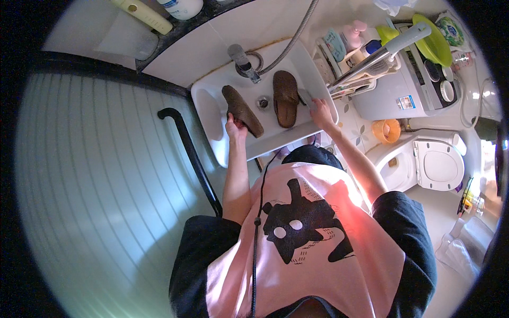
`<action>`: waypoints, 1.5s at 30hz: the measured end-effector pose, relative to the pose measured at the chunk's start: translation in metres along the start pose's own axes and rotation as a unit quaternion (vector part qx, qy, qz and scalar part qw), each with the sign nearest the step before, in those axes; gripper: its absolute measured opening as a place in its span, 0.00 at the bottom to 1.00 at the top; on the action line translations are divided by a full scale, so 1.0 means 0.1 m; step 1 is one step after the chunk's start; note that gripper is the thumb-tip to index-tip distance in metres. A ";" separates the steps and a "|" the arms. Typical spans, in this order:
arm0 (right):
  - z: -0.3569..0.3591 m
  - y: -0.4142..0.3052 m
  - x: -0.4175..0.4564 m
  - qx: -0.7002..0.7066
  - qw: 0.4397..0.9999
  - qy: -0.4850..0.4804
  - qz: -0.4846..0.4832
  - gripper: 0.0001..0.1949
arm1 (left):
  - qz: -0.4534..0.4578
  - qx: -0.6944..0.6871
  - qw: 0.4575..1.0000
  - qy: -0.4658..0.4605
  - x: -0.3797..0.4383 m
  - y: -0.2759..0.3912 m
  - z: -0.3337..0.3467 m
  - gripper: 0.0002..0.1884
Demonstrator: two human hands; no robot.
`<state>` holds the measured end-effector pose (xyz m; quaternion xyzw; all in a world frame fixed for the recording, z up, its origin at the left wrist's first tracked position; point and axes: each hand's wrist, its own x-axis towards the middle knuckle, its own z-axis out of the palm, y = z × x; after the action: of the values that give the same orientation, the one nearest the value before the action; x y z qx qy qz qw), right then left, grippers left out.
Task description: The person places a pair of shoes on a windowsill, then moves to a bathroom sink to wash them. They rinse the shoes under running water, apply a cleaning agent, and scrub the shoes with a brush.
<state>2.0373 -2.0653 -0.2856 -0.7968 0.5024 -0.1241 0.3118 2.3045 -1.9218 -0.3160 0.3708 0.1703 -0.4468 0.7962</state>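
Two brown clog-style slippers are in a white washbasin (270,144) in front of me. My left hand (236,127) grips the left slipper (240,108), which is tipped on its side. The right slipper (285,101) lies sole down, to the right of the metal drain (263,102). In my right hand (322,114), at the basin's right side, is what looks like a brush (305,97) with a pale handle and dark bristles. Its dark edge is close to the right slipper; whether they touch I cannot tell.
A faucet (242,61) with a flexible metal hose (296,41) rises behind the basin. On the right are a rack (338,75) of bottles, a slanting metal pole (362,65), a washing machine (381,99) and a toilet (439,165). A black bar (189,159) borders the left.
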 end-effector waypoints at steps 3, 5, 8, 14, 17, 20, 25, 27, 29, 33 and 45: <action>0.05 0.04 -0.03 0.076 0.997 0.025 -0.004 0.21 | -0.020 -0.102 0.995 0.004 -0.12 -0.04 0.11 0.18; 0.06 0.05 -0.05 0.107 0.994 0.031 -0.002 0.20 | -0.034 -0.168 0.985 0.015 -0.20 -0.07 0.17 0.18; 0.03 0.04 -0.10 0.135 0.990 0.034 -0.003 0.18 | -0.010 -0.196 0.981 -0.001 -0.22 -0.10 0.13 0.20; -0.14 -0.06 -0.19 0.147 0.989 0.018 0.029 0.14 | -0.012 -0.108 0.994 -0.011 -0.27 0.02 0.07 0.24; -0.22 -0.12 -0.23 0.153 0.988 -0.014 0.031 0.12 | -0.018 -0.010 0.999 0.035 -0.35 0.00 0.15 0.26; -0.13 -0.09 -0.17 0.131 0.990 0.021 -0.048 0.11 | -0.008 0.102 0.993 0.062 -0.10 0.10 -0.15 0.26; -0.53 -0.02 -0.07 0.206 0.974 0.072 -0.057 0.12 | 0.174 0.449 0.873 0.085 -0.21 -0.05 -0.02 0.21; -0.78 0.12 -0.05 0.261 0.958 0.102 -0.057 0.12 | 0.260 0.581 0.766 0.088 -0.23 -0.11 -0.07 0.24; -1.13 0.45 -0.05 0.302 0.943 0.139 -0.010 0.10 | 0.274 0.626 0.724 0.092 -0.42 -0.24 0.11 0.26; -2.01 1.42 0.04 0.303 0.919 0.244 0.071 0.09 | 0.288 0.658 0.687 0.107 -0.59 -0.31 0.16 0.26; -4.58 4.21 0.60 -0.248 0.921 0.292 0.066 0.17 | 0.449 0.655 0.562 0.232 -1.24 -1.27 0.73 0.21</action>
<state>1.5269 -2.4155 -0.1990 -0.7422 0.6371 -0.2023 -0.0492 2.1266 -1.9446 -0.2479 0.9097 -0.1793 0.0813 0.3656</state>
